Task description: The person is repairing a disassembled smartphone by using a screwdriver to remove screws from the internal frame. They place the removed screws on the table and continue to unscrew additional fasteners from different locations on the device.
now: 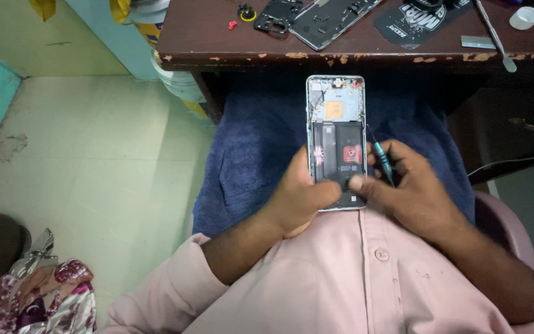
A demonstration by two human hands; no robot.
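Note:
An opened smartphone (335, 117) with its back cover off lies over my lap, its black battery and inner parts showing. My left hand (298, 198) grips its lower left edge, thumb across the bottom. My right hand (409, 188) holds a thin teal-handled screwdriver (383, 162) beside the phone's right edge, while its fingertip presses on the phone's lower part.
A worn brown table (366, 46) stands ahead, carrying a phone back cover (332, 18), a black inner frame (277, 15), a dark mat (418, 18), a metal pry tool (495, 37) and small rings. A bucket (177, 80) stands at its left. Patterned cloth (44, 297) lies on the floor.

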